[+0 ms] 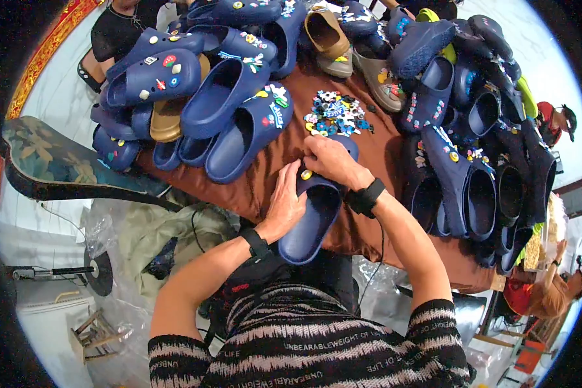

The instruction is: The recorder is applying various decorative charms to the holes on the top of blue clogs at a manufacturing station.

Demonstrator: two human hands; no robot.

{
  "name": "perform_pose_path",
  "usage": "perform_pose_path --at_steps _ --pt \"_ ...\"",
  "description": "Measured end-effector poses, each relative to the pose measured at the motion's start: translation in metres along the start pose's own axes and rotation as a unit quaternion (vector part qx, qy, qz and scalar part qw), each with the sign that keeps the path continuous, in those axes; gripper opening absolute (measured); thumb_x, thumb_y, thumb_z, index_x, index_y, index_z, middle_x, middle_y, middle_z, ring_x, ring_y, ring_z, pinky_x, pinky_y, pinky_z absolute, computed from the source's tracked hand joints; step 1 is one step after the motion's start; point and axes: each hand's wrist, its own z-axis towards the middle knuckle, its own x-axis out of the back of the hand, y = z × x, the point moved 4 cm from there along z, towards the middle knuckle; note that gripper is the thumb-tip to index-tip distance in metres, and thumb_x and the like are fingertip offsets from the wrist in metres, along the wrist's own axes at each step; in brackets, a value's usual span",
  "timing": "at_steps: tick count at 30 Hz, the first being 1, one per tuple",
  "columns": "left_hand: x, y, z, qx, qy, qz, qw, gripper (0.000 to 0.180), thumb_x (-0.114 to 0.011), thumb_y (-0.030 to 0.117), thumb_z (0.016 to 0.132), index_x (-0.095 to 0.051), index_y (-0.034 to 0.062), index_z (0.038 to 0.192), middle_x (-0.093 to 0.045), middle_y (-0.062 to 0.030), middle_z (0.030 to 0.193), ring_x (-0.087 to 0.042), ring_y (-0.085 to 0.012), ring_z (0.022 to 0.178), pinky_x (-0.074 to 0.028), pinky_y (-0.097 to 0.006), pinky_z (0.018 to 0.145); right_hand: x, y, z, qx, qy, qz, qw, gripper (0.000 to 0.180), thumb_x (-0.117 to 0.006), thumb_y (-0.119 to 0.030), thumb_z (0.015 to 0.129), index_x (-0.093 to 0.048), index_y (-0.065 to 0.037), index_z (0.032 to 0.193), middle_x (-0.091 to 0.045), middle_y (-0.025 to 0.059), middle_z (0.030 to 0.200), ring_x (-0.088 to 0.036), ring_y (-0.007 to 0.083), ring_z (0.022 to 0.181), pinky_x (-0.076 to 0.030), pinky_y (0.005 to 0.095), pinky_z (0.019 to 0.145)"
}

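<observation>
Far left: a camouflage-patterned board [52, 158] juts out beside the table [265, 181], which carries a brown cloth.

Left on the table: a heap of navy clogs [194, 97], several already studded with coloured charms; one tan clog [165, 119] is wedged among them.

Centre, near edge: a navy clog [310, 223] lies toe away from the person, heel overhanging the table edge. Left hand [284, 200] is cupped against its left side wall, fingers curled round the rim, gripping it. Right hand [330, 161] lies over the toe, fingers bent down and pressed together on the upper; a small yellow charm [306, 174] shows at the fingertips. Whether the fingers pinch the charm, cannot tell. Both wrists wear black bands.

Just behind the hands: a loose pile of charms [336, 113], mostly blue, white and yellow.

Right: a second heap of clogs [472, 129], stacked upright and on edge, reaching to the table's right end.
</observation>
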Motion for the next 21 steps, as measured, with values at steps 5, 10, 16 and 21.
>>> perform_pose_path --at_steps 5,10,16,21 --pt "0.0 0.002 0.002 -0.01 0.002 0.011 1.0 0.073 -0.064 -0.006 0.083 -0.031 0.0003 0.148 -0.037 -0.0254 0.145 -0.038 -0.0449 0.138 -0.036 -0.048 0.114 0.005 0.02 -0.005 -0.046 0.112 0.082 0.989 0.017 -0.068 -0.013 0.085 -0.061 0.0 0.092 -0.063 0.0236 0.092 -0.062 0.0414 0.094 -0.05 0.0482 0.08" --pt "0.001 0.001 0.003 0.001 -0.004 -0.001 1.0 0.074 -0.064 -0.005 0.083 -0.031 0.0012 0.149 -0.037 -0.0253 0.146 -0.038 -0.0442 0.138 -0.036 -0.048 0.114 0.044 0.033 0.008 -0.034 0.241 -0.002 0.97 0.015 -0.068 -0.01 0.086 -0.061 0.0 0.095 -0.062 0.0235 0.092 -0.06 0.0437 0.094 -0.05 0.0499 0.083" --pt "0.002 0.002 0.0 0.017 0.008 0.0 1.0 0.072 -0.058 -0.005 0.084 -0.03 0.0001 0.15 -0.038 -0.0239 0.146 -0.038 -0.0417 0.14 -0.033 -0.045 0.118 0.02 0.0 -0.004 0.023 -0.002 0.048 0.999 0.028 -0.066 -0.032 0.09 -0.075 -0.006 0.096 -0.07 0.0217 0.09 -0.068 0.0397 0.087 -0.055 0.0485 0.079" --pt "0.002 0.003 -0.001 0.004 0.0 0.017 1.0 0.078 -0.066 0.0 0.082 -0.029 -0.0012 0.15 -0.036 -0.0258 0.147 -0.036 -0.0436 0.14 -0.035 -0.047 0.115 0.009 -0.019 -0.021 0.06 -0.027 -0.054 0.996 0.03 -0.067 -0.036 0.089 -0.075 -0.01 0.099 -0.069 0.018 0.097 -0.065 0.0388 0.098 -0.053 0.0485 0.084"
